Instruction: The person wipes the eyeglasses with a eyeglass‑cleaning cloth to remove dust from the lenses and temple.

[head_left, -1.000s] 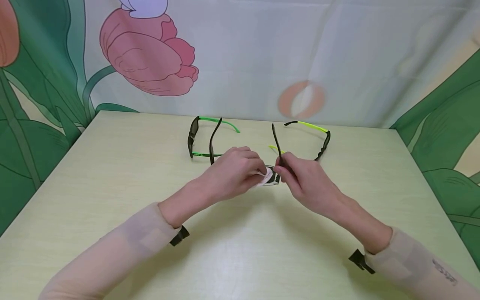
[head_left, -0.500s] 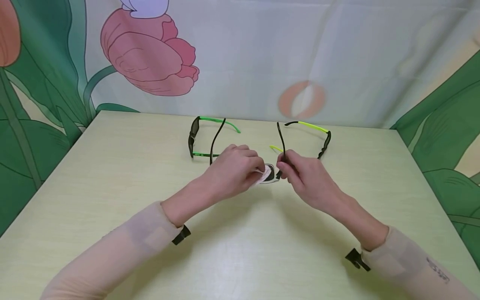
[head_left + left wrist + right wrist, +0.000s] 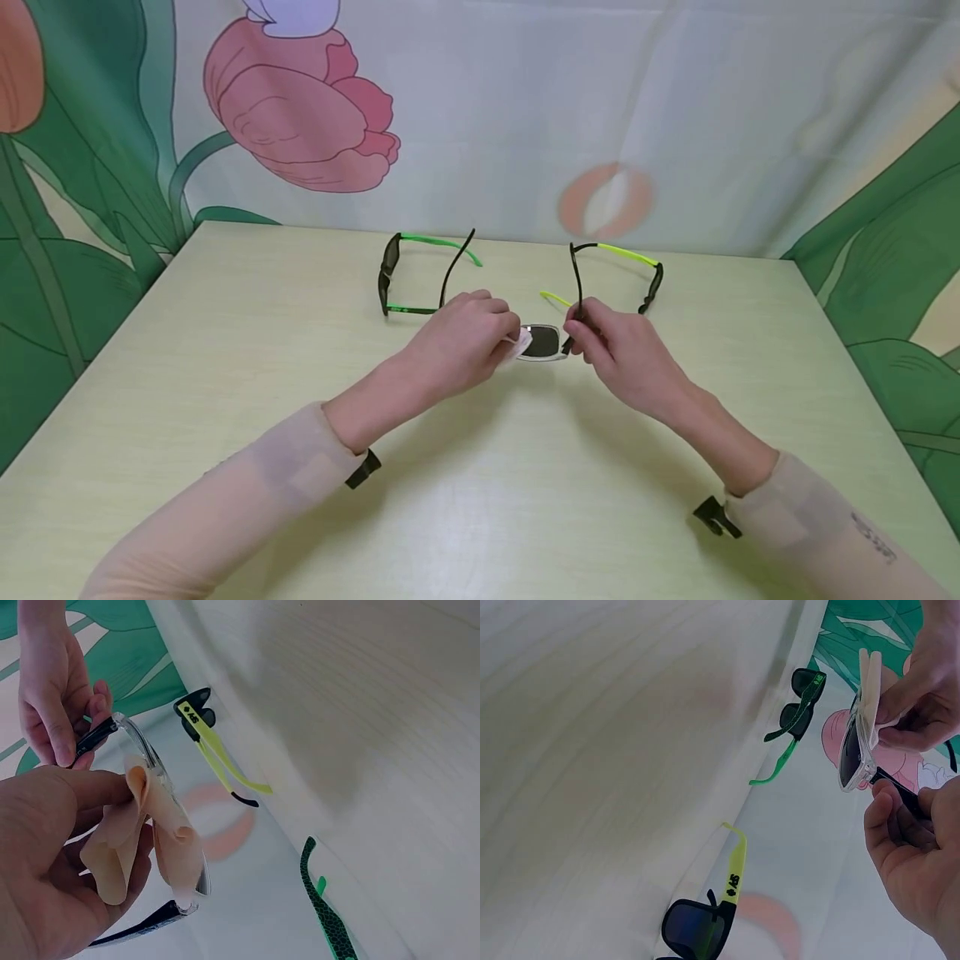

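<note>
Sunglasses with a clear frame, dark lenses [image 3: 543,342] and black temples are held up over the table between both hands. My right hand [image 3: 626,354] pinches one black temple [image 3: 904,793] near its hinge. A thin pale cloth [image 3: 176,847] is gripped by my left hand [image 3: 465,343], bunched between thumb and fingers. In the left wrist view the cloth folds over the front frame, covering one lens. The other temple [image 3: 146,922] sticks out beyond the left hand. In the head view the left hand hides the left half of the frame.
Toward the table's back edge lie green-and-black sunglasses [image 3: 388,271] on the left and yellow-and-black sunglasses [image 3: 630,252] on the right, temples unfolded. A printed flower curtain [image 3: 480,108] hangs behind the pale wooden table [image 3: 465,508].
The held sunglasses have shifted right with the right hand. The left hand and cloth have slid left relative to the frame, exposing more of the right-hand lens.
</note>
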Tool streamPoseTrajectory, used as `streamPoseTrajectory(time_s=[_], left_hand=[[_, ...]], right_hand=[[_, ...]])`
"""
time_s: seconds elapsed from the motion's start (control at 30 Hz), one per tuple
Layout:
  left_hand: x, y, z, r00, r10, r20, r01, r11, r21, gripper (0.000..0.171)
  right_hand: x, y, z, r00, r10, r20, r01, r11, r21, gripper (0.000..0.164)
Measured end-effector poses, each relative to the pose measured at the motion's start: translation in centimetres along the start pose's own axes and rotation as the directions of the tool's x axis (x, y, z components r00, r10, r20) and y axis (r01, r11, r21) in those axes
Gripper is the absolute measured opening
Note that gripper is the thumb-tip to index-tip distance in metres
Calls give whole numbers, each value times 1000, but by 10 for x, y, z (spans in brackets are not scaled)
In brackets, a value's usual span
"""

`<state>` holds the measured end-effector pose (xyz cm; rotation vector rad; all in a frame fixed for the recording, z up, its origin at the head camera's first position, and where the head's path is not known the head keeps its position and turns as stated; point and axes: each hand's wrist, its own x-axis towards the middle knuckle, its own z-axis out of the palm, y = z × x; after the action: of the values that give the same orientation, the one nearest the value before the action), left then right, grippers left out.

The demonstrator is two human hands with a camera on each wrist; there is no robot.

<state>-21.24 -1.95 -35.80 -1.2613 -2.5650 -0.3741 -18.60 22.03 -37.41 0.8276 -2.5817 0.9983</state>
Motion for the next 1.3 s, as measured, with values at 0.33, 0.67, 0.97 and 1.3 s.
streamPoseTrajectory(time_s=[0.33, 0.67, 0.97, 1.3], left_hand=[[4, 2, 4, 1000, 19, -18, -19, 1000, 18, 19], [6, 5, 8, 999, 39, -22, -39, 999, 3, 13], [9, 7, 10, 999, 39, -15, -39, 999, 4, 13], [9, 5, 7, 998, -8, 57, 1, 994, 110, 12]], right_hand=[[1, 1, 2, 1000, -14, 20, 14, 1000, 8, 11], [2, -7, 4, 1000, -27, 15, 26, 1000, 11, 10], [3, -8, 6, 1000, -25, 11, 25, 1000, 4, 11], [3, -5, 5, 1000, -15, 24, 16, 1000, -5, 12]])
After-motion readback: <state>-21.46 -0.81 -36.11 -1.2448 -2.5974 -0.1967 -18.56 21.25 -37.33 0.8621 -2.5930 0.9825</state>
